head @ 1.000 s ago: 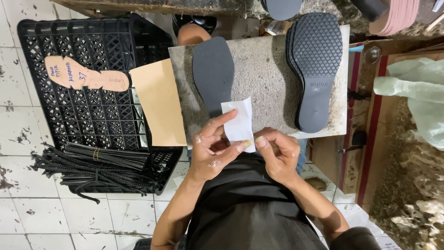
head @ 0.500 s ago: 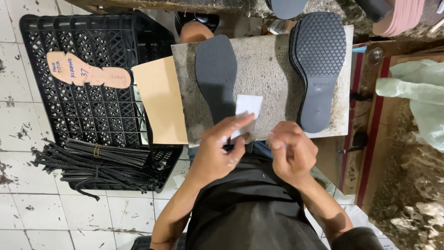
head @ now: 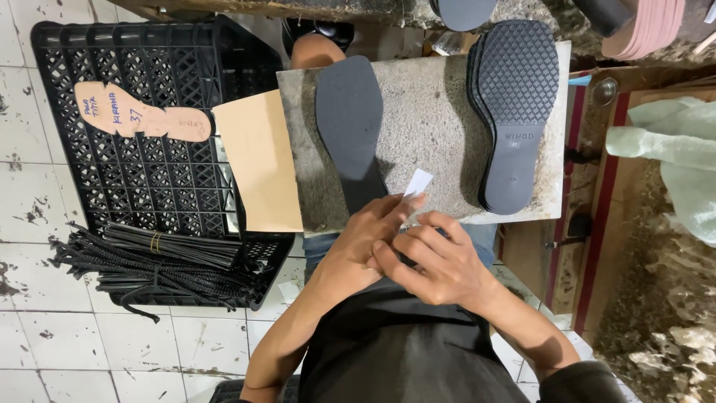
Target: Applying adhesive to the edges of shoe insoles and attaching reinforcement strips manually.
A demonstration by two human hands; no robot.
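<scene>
the left hand (head: 358, 246) and right hand (head: 432, 261) meet at the near edge of the stone slab (head: 440, 134), fingers pinched together on a small white paper slip (head: 418, 183) whose corner shows just above them, beside the heel of the flat black insole (head: 350, 134). most of the slip is hidden, so it could crease or tear if the pinch drags it over the rough stone. a stack of treaded black outsoles (head: 514, 104) lies well to the right; a tan card sheet (head: 257, 160) overhangs the black crate (head: 142, 134), which carries a foot-shaped pattern (head: 138, 113) and a bundle of black straps (head: 164, 261). nothing blocks the hands.
</scene>
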